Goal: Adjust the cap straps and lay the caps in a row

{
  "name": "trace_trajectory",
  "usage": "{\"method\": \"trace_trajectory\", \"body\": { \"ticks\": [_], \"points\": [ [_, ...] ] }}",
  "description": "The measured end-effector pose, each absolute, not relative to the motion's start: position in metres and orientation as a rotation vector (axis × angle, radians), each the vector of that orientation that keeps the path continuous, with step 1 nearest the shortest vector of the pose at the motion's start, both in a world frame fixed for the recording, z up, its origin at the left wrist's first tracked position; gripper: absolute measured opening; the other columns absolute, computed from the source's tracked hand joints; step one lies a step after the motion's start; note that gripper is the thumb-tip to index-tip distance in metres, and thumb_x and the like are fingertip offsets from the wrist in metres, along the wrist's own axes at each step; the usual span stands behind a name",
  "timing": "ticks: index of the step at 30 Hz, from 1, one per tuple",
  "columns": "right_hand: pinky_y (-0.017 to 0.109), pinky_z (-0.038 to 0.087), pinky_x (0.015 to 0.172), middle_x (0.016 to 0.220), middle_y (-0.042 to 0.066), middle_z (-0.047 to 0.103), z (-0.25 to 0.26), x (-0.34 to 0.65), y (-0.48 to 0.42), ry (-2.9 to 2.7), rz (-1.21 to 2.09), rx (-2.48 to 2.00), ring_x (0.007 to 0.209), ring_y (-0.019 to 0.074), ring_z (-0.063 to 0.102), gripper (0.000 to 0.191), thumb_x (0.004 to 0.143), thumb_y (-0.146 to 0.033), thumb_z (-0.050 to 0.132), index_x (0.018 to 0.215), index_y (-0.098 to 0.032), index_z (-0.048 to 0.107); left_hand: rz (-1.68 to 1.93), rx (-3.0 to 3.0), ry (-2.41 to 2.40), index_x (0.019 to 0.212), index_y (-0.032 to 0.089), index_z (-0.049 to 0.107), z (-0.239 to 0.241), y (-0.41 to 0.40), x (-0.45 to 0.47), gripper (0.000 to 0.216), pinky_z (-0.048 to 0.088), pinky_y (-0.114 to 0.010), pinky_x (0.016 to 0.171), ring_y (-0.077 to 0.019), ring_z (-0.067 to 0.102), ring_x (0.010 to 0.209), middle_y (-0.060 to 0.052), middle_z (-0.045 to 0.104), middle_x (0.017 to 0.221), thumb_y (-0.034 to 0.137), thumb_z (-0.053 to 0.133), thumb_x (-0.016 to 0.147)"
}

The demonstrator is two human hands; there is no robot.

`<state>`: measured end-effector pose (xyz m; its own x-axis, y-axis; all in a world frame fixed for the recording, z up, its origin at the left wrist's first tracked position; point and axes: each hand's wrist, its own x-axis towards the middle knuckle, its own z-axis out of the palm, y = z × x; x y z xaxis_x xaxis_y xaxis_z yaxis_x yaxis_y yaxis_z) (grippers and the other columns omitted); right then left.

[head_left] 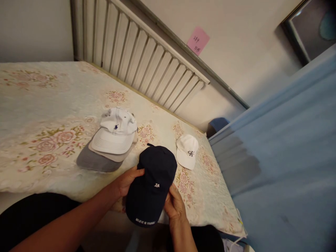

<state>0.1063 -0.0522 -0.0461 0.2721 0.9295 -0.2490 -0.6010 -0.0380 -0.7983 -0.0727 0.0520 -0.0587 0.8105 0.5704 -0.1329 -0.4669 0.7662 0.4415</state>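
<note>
Both hands, left point(125, 182) and right point(174, 206), fingers clamped on navy cap point(152, 182) over bed point(39, 105).

Navy-blue fabric baseball cap point(153, 182) with white lettering; white cloth cap point(115, 134) with navy emblem; small white cap point(187, 151) with black monogram; cream quilted bedspread point(39, 105) patterned with pink roses; pink paper note point(198, 40).

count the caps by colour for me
white: 2, the pony-logo cap and the ck-logo cap
navy: 1, the navy cap, held by the left hand and right hand
beige: 1, the beige cap, only its brim showing
grey: 1, the grey cap, only its brim showing
total: 5
</note>
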Motion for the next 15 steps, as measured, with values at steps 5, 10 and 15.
{"method": "trace_trajectory", "body": {
  "ticks": [5,10,15],
  "points": [
    [0.043,0.045,0.101,0.104,0.005,0.074,-0.045,0.111,-0.053,-0.438,1.281,-0.997,0.105,0.0239,0.066,0.037,0.064,-0.023,0.076,0.100,-0.021,0.067,0.533,0.388,0.212,0.110,0.010,0.066,-0.056,0.048,-0.072,0.034,0.051,-0.042,0.081,-0.0252,0.070,0.076,-0.015,0.075,0.090,0.018,0.066,0.077],
    [0.039,0.048,0.098,0.100,0.004,0.074,-0.052,0.111,-0.054,-0.420,1.263,-1.013,0.098,0.0213,0.069,0.039,0.062,-0.021,0.076,0.100,-0.023,0.067,0.561,0.296,0.122,0.106,0.012,0.067,-0.062,0.049,-0.074,0.032,0.048,-0.042,0.089,-0.0256,0.070,0.084,-0.013,0.074,0.097,0.022,0.068,0.076],
    [0.038,0.048,0.097,0.099,0.004,0.075,-0.061,0.111,-0.056,-0.335,1.280,-0.989,0.098,0.0206,0.068,0.040,0.062,-0.019,0.076,0.102,-0.022,0.067,0.575,0.288,0.115,0.111,0.012,0.065,-0.062,0.050,-0.074,0.036,0.047,-0.043,0.091,-0.0254,0.069,0.088,-0.013,0.074,0.099,0.021,0.069,0.076]
  ]
}}
